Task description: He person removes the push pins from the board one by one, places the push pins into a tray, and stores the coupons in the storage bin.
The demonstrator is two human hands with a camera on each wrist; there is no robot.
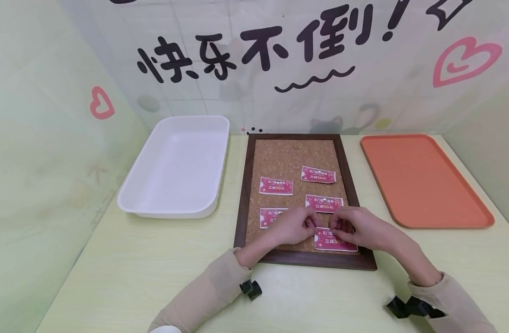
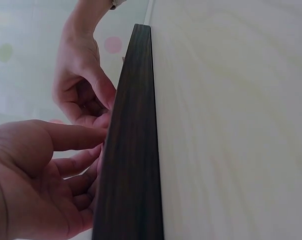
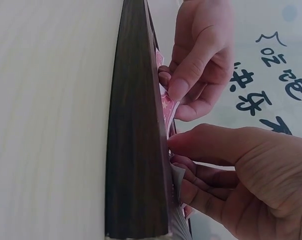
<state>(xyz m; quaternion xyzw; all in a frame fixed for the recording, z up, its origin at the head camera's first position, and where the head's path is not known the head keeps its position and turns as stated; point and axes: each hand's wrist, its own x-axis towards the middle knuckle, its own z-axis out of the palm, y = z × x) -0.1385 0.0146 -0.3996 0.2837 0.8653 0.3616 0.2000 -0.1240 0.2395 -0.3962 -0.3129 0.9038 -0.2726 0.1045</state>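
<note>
A cork board [image 1: 294,152] in a dark wooden frame lies on the table. Several pink paper coupons are on it, some with a small pale pin at the upper middle. Both hands meet over the lower right coupon [image 1: 327,243]. My left hand [image 1: 294,225] pinches its upper left corner between thumb and fingers; the right wrist view shows that corner lifted. My right hand [image 1: 360,226] has curled fingers at the coupon's upper edge, thumb over its face. What lies between the right fingertips is hidden. The left forearm partly covers the lower left coupon [image 1: 270,218].
To the left of the board stands a white plastic tub [image 1: 171,213]. An orange tray [image 1: 425,185] lies on the right. Behind the table [image 1: 313,296] is a printed backdrop with large black writing. Each sleeve carries a small black camera.
</note>
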